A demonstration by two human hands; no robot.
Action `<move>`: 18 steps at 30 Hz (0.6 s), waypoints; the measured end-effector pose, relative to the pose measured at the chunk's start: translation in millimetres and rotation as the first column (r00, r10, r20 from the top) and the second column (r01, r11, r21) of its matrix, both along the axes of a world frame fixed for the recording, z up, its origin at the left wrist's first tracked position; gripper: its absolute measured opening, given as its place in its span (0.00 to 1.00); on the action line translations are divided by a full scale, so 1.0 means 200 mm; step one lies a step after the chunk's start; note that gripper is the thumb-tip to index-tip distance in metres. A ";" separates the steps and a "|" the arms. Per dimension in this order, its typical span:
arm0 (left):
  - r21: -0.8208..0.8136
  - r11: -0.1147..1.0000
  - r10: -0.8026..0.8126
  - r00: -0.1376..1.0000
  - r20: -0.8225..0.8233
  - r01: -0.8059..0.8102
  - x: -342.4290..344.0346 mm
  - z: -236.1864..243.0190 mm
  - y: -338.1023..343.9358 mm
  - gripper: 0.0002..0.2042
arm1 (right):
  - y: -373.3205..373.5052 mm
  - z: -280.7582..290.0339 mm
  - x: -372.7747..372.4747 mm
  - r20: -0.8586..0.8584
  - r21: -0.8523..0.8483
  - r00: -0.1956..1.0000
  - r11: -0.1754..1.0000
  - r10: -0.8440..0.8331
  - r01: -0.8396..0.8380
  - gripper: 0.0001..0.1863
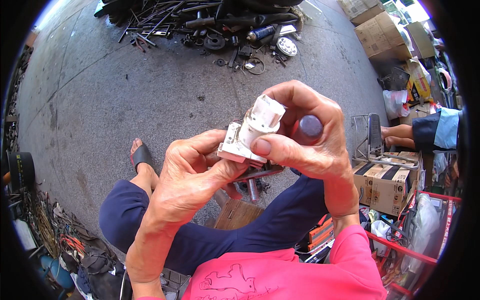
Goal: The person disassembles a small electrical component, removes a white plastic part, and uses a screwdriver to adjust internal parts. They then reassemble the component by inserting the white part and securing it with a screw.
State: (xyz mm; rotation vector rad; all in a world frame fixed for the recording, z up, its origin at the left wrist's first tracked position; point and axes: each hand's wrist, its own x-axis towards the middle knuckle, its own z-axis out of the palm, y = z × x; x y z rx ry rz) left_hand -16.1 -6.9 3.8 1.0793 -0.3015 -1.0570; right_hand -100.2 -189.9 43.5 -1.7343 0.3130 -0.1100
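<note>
In front of my chest, both hands hold a white plastic fitting (252,131) with a squared knob on top, a round collar and a flat flange with holes. My left hand (187,175) pinches the flange between thumb and fingers. The thumb of my right hand (320,145) presses on the collar, with the fingers curled behind. Tucked in the same right hand is a handle (309,129) with a rounded dark end and a reddish side; what its other end is stays hidden. Below the fitting show a dark flat piece and a metal cylinder (253,191), partly covered by my hands.
Ahead on the concrete floor lies a pile of metal rods and parts (215,35). Cardboard boxes (382,35) stand on the right, with a folding chair (372,135), a red-framed rack (430,225) and another person's legs (400,135). A wooden block (237,214) lies between my legs. Scrap and cables (70,240) lie left.
</note>
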 end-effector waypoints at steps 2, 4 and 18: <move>0.019 1.000 -0.001 1.000 0.030 0.001 0.00 -0.01 0.00 0.15 | 0.00 -0.04 0.00 0.041 0.014 0.999 1.000 0.007 -0.007 0.26; 0.048 0.999 -0.011 0.999 0.036 0.009 0.00 -0.02 0.00 0.15 | 0.00 -0.02 0.00 -0.008 -0.051 0.999 0.998 0.039 -0.040 0.27; 0.160 0.987 -0.040 0.974 0.225 0.003 -0.01 -0.02 -0.02 0.11 | -0.03 0.00 -0.01 0.207 -0.081 0.976 0.995 0.069 -0.053 0.17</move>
